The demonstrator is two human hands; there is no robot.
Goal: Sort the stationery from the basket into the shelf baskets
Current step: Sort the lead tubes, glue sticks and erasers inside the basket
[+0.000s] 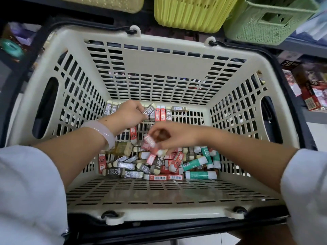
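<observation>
I'm seeing both hands down in the cream basket (155,62), left hand (128,113) pinching a grey 2B eraser (148,111) by the far wall, right hand (174,136) gripping a red eraser (149,141) — blurred — over the near-edge pile (159,165).

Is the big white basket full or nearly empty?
Nearly empty. The basket holds only a thin layer of erasers along its bottom, bare slats show between them, and its tall walls are uncovered.

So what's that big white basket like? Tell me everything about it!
The cream basket looks like hard plastic, with slotted walls and floor, a plain panel on the far wall, and oval hand-holes in both sides. Black handles hook into loops on its rim. It sits upright below the shelf baskets. Erasers in grey, red and green wrappers lie on its floor. Both hands, left and right, reach inside, each holding erasers.
</observation>
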